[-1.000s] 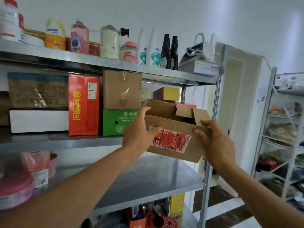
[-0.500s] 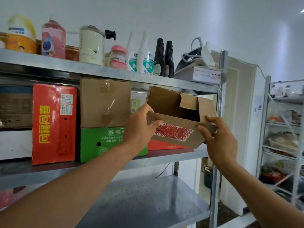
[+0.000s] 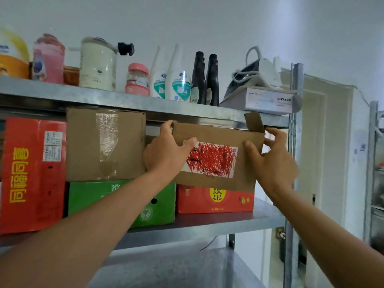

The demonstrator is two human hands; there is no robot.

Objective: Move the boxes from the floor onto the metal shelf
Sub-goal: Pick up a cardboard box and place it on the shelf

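Observation:
A brown cardboard box (image 3: 218, 134) with a white label scribbled over in red sits on top of a low red box (image 3: 214, 201) on the metal shelf's (image 3: 218, 222) middle level. One of its top flaps sticks up against the shelf above. My left hand (image 3: 166, 152) grips the box's left end, fingers over the top edge and thumb on the front. My right hand (image 3: 272, 161) holds the right end, thumb pressed on the front face.
A taped brown box (image 3: 106, 144) on a green box (image 3: 122, 202) and a tall red box (image 3: 33, 173) fill the shelf to the left. Bottles, jars and an iron on a white carton (image 3: 268, 98) stand on the top shelf. A steel post (image 3: 293, 163) borders the right.
Both hands have lifted the brown box from below shelf height up and forward onto the red box. It has tipped from tilted open-side-up to level, front face toward me.

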